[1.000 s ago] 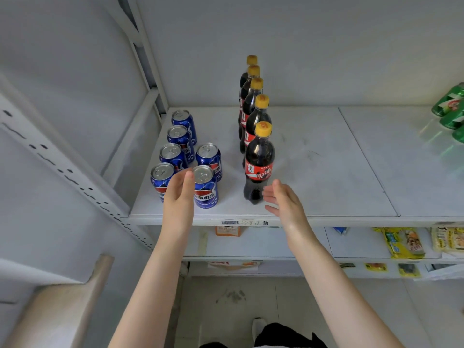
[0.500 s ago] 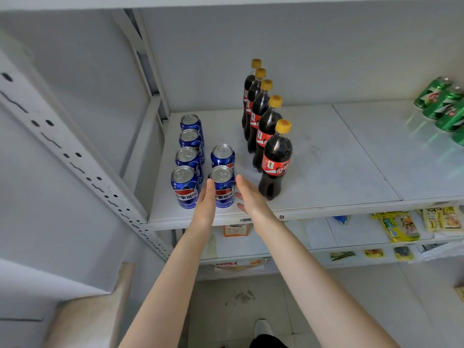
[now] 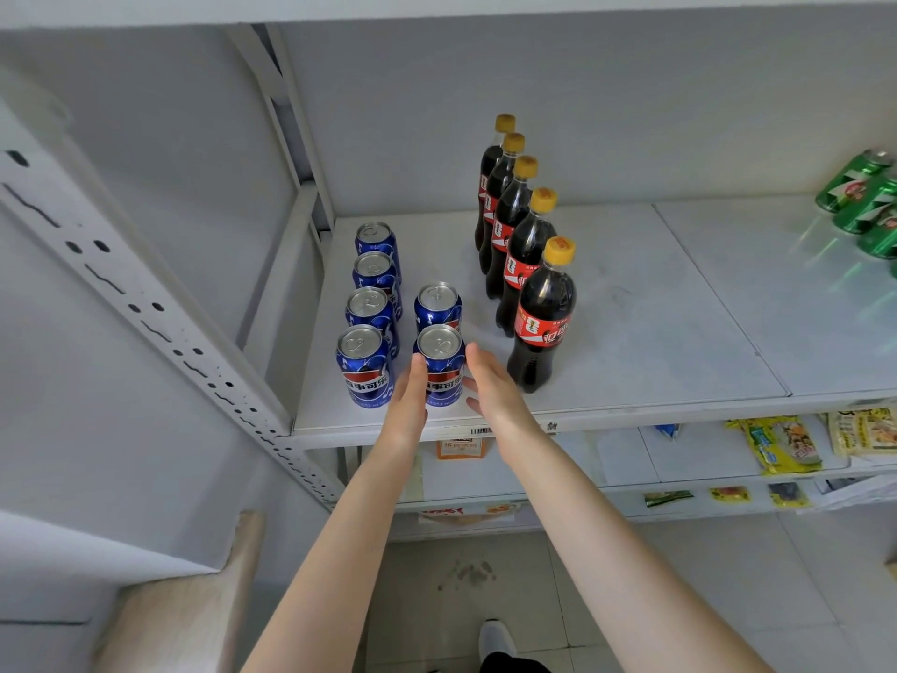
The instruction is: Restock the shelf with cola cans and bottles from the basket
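Two bare hands reach onto the white metal shelf (image 3: 631, 332) and flank the front blue aluminium cola can with the silver top (image 3: 440, 364), which stands upright near the shelf's front edge. The left hand (image 3: 406, 405) lies flat with straight fingers against the can's 9 o'clock side; the right hand (image 3: 492, 386) is open too, its fingertips at the can's 3 o'clock side. Neither hand curls around the can, so both are released rather than gripping, though whether the palms press it cannot be told.

At 12 o'clock from this can, just behind it, stands a second blue can (image 3: 438, 306). At 9 o'clock runs a row of four more blue cans (image 3: 371, 303), lined front to back. At 2 o'clock from the hands stands a row of five dark cola plastic bottles with red labels and yellow caps (image 3: 526, 255), upright and touching one another, the nearest just beside the right hand. At the far 3 o'clock edge are green soda cans (image 3: 864, 201). Below, a lower shelf holds yellow snack packets (image 3: 781, 444).
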